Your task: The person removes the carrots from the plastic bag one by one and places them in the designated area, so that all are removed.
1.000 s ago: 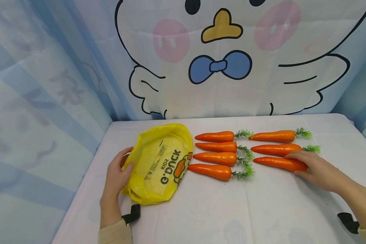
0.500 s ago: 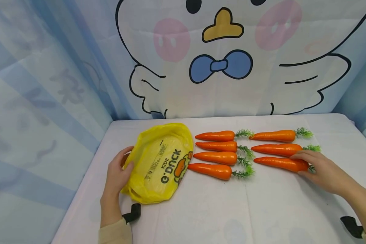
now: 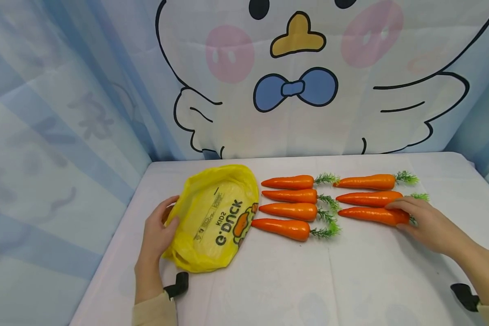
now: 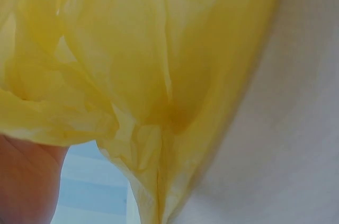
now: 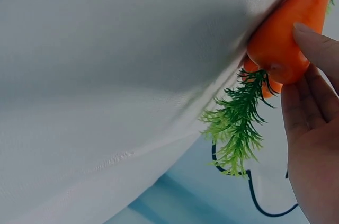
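On the left of the table lies a crumpled yellow plastic bag point(image 3: 212, 217) printed "G.DUCK KIDS". My left hand point(image 3: 158, 233) grips its left edge, thumb on the near side; the other fingertips are partly hidden. In the left wrist view, part of the left hand point(image 4: 26, 176) shows under the yellow plastic point(image 4: 132, 49). My right hand point(image 3: 429, 224) pinches the thick end of the nearest carrot point(image 3: 372, 216) in the right column. The right wrist view shows thumb and fingers either side of that carrot point(image 5: 288, 36), its green top point(image 5: 241, 121) hanging free.
Several more carrots lie in two columns: a left column with its nearest carrot point(image 3: 283, 228) by the bag, and two others above the held one, including the middle carrot point(image 3: 368, 198). A white cloth covers the table point(image 3: 269, 290); a cartoon curtain point(image 3: 293, 127) hangs behind.
My right hand has shifted slightly along the nearest right carrot toward its leafy end. That carrot has moved a little away from me, closer to the middle one. The left hand and bag stay put.
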Available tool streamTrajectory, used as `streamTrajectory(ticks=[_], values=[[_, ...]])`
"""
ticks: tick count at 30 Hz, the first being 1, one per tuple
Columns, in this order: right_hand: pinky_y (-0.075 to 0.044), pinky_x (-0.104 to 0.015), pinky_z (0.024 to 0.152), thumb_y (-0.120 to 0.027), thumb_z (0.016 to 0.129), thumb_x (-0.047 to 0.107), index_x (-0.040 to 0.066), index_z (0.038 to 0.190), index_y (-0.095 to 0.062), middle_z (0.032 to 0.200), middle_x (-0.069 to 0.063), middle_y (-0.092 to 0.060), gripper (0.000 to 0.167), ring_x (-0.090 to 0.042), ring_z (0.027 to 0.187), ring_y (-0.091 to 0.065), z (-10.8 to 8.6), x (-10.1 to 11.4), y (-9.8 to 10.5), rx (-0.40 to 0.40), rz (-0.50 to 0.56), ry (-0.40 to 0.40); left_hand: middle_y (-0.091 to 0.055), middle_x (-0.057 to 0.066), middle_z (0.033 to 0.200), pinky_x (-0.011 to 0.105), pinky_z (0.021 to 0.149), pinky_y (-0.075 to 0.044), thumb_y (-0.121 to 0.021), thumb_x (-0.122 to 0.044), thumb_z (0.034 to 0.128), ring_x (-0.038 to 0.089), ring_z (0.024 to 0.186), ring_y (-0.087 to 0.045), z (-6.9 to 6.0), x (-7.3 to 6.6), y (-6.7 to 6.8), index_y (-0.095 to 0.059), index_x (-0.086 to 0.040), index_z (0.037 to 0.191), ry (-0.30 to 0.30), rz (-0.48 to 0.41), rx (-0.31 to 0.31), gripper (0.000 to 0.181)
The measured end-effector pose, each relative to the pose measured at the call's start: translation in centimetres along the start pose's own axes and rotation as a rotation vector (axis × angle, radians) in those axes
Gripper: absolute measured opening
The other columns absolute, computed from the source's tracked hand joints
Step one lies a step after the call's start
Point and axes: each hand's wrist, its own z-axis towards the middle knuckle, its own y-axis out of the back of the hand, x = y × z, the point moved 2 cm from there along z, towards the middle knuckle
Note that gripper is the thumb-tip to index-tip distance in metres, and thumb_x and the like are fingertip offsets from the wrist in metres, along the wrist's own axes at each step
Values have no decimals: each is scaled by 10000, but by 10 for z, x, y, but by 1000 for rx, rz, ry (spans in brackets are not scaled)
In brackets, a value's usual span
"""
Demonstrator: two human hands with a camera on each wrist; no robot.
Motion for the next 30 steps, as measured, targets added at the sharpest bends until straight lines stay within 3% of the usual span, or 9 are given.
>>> streamTrajectory(ticks=[18,23,30], values=[[-423,-736,879,-818,734,-91,-46,1213,-623,1249,-304,-533,519,-526,1127,-464,1,-1,-2,22,20,-30,-478,121,1498,503,1137,-356,-537,21,967,341,1325,-500,0,0,-1,-492,-76,1465,-9,5,-11,509],[-428,-727,876,-821,720,-109,-43,1231,-613,1281,-304,-523,556,-517,1157,-455,-1,1,0,-16,36,-5,-470,110,1507,496,1137,-356,-539,12,972,330,1336,-490,-1,0,-1,-481,-89,1477,4,8,-8,518],[-434,-729,877,-798,768,-81,-53,1269,-590,1309,-309,-511,544,-511,1182,-434,2,10,3,-19,55,-30,-471,111,1506,492,1128,-369,-548,16,964,335,1334,-491,0,-1,0,-487,-88,1472,-15,25,-18,521]])
